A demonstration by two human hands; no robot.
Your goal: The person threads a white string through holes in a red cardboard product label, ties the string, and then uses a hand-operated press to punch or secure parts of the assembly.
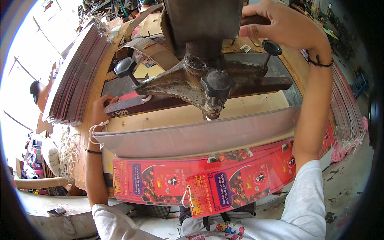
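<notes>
A large press head [203, 20] fills the upper middle, with a three-armed metal bracket [172, 84] and black knobs under it. Beneath the bracket lies a long dark bar [160, 105]. My left hand [103, 105] curls its fingers at the bar's left end, partly hidden. Up beside the press head, my right hand [276, 20] wraps round a dark handle [253, 21]. Between my arms a long plastic-covered strip [192, 138] stretches across the pale wooden board [248, 105]. Red printed sheets [160, 192] in clear plastic hang at the near edge, with a white string loop at one corner.
A tall stack of long boards or sheets [78, 76] stands on the left of the table, and another bundle [346, 104] hangs at the right. White strings [68, 156] dangle at the left edge. Curved cardboard strips [154, 52] and scraps lie behind the bracket.
</notes>
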